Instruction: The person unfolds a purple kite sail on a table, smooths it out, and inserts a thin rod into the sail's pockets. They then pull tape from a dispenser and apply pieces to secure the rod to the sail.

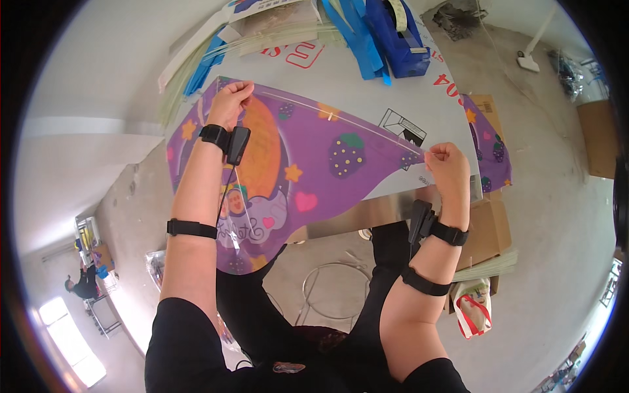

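Note:
A purple kite sail, printed with berries, stars, hearts and a large orange shape, is stretched across the near part of the table and hangs over its front edge. My left hand pinches its upper edge near the far left corner. At the right tip, my right hand is closed on the sail with thumb and fingers together. A thin pale rod runs along the upper edge between both hands. The rod's ends are hard to make out at my fingers.
On the table, a blue tape dispenser stands at the back beside blue strips. Thin pale rods lie at the left edge. Right of the table are another purple printed piece, cardboard boxes and a bag.

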A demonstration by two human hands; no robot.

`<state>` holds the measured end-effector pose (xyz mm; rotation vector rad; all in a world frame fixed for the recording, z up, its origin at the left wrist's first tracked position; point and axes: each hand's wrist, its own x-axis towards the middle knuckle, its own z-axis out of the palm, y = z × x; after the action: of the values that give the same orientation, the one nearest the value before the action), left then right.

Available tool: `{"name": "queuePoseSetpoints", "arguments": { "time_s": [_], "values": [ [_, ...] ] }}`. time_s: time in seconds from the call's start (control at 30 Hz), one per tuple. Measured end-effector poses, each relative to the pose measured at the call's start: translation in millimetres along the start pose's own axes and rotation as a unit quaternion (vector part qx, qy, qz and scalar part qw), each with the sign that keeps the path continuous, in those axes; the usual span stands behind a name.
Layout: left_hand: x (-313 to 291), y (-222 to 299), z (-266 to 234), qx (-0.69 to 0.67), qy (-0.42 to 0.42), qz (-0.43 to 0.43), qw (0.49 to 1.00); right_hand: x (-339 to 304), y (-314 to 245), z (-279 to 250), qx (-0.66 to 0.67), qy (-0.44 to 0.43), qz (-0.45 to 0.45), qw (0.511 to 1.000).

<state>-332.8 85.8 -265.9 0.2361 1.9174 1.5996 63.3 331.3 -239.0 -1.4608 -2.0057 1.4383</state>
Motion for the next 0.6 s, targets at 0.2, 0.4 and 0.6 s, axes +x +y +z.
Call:
{"name": "queuePoseSetpoints", "arguments": {
  "time_s": [0.2,0.4,0.6],
  "values": [
    [-1.6,0.7,9.3,0.013,0.037,-0.028,0.999,4.9,8.3,1.3,-0.017,-0.013,0.014,1.0],
    [-0.2,2.3,10.2,0.027,0.032,-0.031,0.999,5.3,11.7,4.1,-0.054,0.012,-0.008,0.998],
    [2.6,4.3,8.6,0.091,0.031,-0.008,0.995,6.7,11.7,5.6,-0.013,-0.001,-0.003,1.0]
  ]
}}
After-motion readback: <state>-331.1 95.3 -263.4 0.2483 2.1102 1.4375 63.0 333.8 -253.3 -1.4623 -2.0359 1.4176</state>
